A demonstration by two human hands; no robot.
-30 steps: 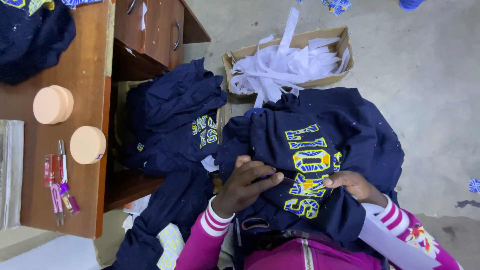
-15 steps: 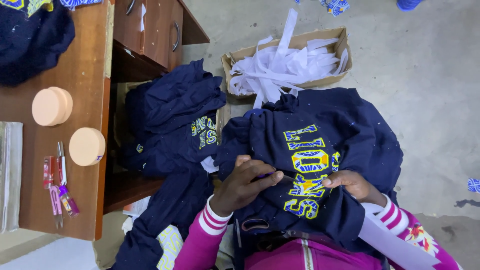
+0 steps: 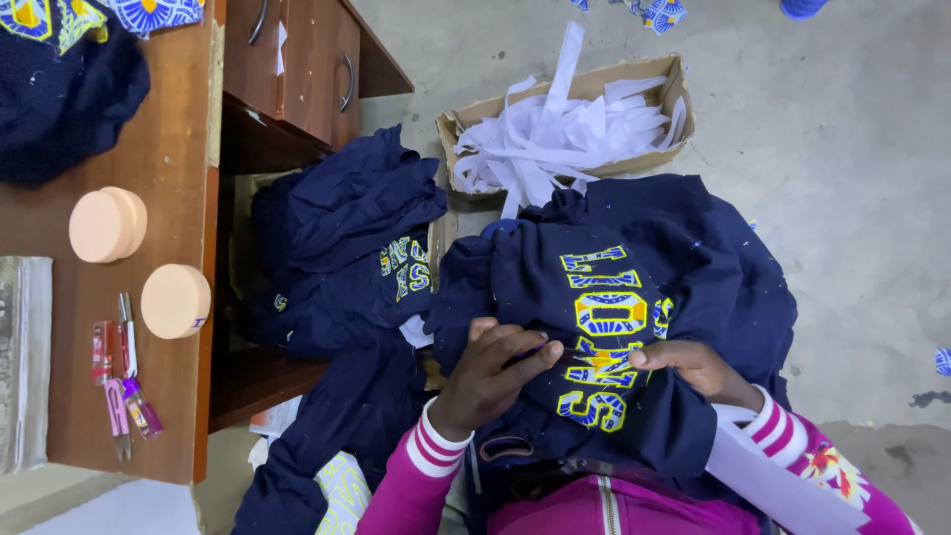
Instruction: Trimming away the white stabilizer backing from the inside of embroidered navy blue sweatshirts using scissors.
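Note:
A navy sweatshirt with yellow and blue stitched letters lies across my lap. My left hand rests on its fabric just left of the letters, fingers bent and pinching the cloth. My right hand presses on the sweatshirt at the right side of the letters, fingers curled against the cloth. A white paper strip lies under my right wrist. Both sleeves are pink with white stripes.
A pile of similar navy sweatshirts lies on the floor to the left, partly under the wooden desk. A cardboard box of white strips sits ahead. On the desk are two round peach lids and small clippers.

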